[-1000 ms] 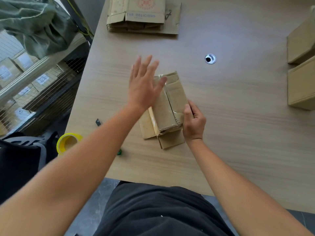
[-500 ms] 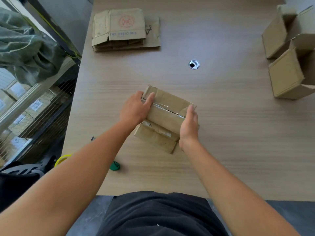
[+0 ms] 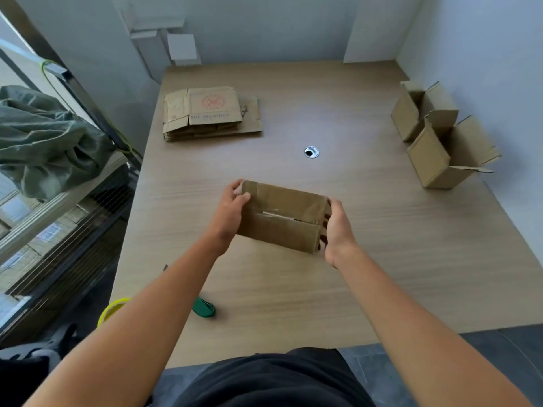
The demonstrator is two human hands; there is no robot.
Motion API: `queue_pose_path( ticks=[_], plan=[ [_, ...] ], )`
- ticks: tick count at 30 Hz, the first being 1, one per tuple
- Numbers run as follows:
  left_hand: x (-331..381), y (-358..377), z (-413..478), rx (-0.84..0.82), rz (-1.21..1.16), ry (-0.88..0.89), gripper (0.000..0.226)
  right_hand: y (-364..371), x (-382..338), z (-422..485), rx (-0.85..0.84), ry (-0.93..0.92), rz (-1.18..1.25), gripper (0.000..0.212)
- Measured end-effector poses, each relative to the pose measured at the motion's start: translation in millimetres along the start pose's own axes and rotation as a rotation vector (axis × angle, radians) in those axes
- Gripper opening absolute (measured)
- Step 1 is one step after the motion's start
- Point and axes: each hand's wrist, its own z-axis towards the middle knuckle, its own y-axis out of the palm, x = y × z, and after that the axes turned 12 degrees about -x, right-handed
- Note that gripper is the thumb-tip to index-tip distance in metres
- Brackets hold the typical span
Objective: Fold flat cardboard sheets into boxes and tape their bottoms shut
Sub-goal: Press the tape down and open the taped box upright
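Over the middle of the table (image 3: 382, 274), gripped at both ends: box (image 3: 283, 218), taped seam up, left hand (image 3: 230, 211) curled round its 9 o'clock end, right hand (image 3: 338, 227) clasping the 3 o'clock end. At 2 o'clock, two open boxes (image 3: 440, 154), flaps up, contents impossible to tell. At 11 o'clock, stacked flat sheets (image 3: 211, 113).

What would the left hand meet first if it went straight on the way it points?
The box it grips: the left hand points forward and right, into the box's left end. Past the box that line runs toward the cable hole in the table, though depth is unclear.
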Motion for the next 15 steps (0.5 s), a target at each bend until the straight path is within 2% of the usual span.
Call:
queue_pose_path(
  ticks=[2,6,9,11,13,15],
  plan=[
    [-1,-3,-13,-0.008,-0.062,0.057,0.042,-4,-9,-13,-0.005,-0.126,-0.037,0.027],
    [-10,-6,-21,0.035,-0.001,0.024,0.044,-4,-3,-31,0.012,-0.286,-0.139,0.057],
    [-21,-2,-28,0.033,0.078,-0.085,0.057,-7,17,-45,0.026,-0.282,-0.174,0.057],
    [-30,3,-34,-0.02,0.094,-0.158,0.06,-7,29,-54,0.039,-0.228,-0.174,0.072],
    [-34,9,-39,-0.05,0.041,-0.209,0.065,-8,39,-61,0.037,-0.197,-0.174,0.086],
    [-36,16,-45,-0.064,-0.042,-0.224,0.072,-8,44,-68,0.046,-0.215,-0.144,0.081]
  ],
)
